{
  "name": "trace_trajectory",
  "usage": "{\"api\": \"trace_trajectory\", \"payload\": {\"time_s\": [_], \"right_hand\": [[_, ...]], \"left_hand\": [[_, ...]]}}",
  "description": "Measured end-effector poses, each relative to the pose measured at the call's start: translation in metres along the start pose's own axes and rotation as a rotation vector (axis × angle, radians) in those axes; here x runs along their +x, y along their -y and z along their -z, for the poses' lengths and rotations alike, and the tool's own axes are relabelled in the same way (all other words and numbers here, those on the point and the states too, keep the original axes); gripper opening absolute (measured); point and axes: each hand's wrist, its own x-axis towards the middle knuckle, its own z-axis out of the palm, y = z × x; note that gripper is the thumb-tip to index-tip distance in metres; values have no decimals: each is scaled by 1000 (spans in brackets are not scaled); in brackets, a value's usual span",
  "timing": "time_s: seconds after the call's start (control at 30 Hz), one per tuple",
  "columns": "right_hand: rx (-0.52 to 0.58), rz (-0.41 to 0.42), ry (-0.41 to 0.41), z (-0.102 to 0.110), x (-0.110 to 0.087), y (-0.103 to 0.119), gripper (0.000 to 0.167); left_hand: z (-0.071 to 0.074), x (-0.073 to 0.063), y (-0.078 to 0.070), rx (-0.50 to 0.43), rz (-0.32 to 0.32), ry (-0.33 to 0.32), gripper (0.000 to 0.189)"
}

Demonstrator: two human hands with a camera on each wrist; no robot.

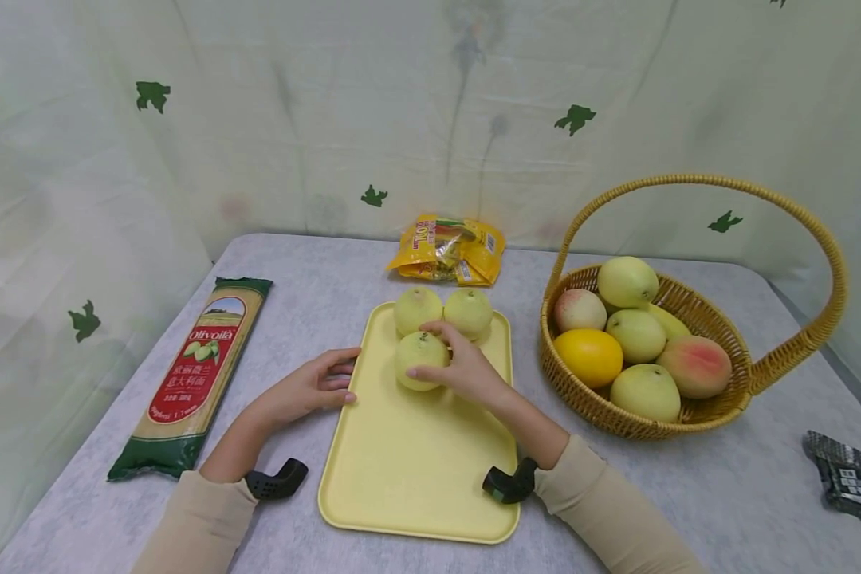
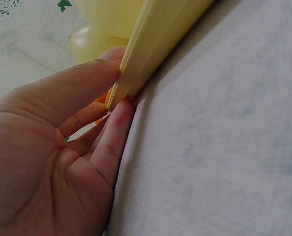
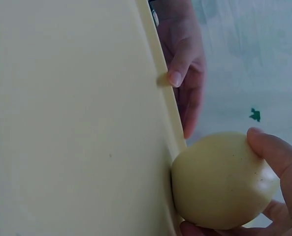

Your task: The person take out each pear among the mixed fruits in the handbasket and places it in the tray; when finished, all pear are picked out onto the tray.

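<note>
My right hand (image 1: 466,371) grips a round pale yellow-green fruit (image 1: 418,363) between thumb and fingers, over the upper part of a yellow tray (image 1: 402,470). In the right wrist view this fruit (image 3: 219,182) overlaps the tray's surface. Two similar fruits (image 1: 418,309) sit side by side at the tray's far end. My left hand (image 1: 308,391) is at the tray's left edge. In the left wrist view the thumb (image 2: 101,61) touches the rim, and the relaxed fingers lie along the outer side, low by the table.
A wicker basket (image 1: 646,434) with a tall handle stands on the right, holding several fruits, including peaches (image 1: 696,367). Left of the tray lies a spaghetti pack (image 1: 201,367). Behind it is an orange-yellow snack bag (image 1: 448,249). A small black packet (image 1: 847,482) lies far right.
</note>
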Motion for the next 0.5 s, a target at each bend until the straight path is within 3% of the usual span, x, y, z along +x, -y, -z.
{"api": "trace_trajectory", "payload": {"time_s": [0.13,0.3,0.5], "right_hand": [[-24,13,4,-4,6,-15,65],[-41,50,19,2,1,-13,69],[-68,206,-10,26,-20,2,68]], "left_hand": [[0,0,1,1,-5,3,72],[1,0,2,13,-7,2,73],[0,0,2,17,-3,1,72]]}}
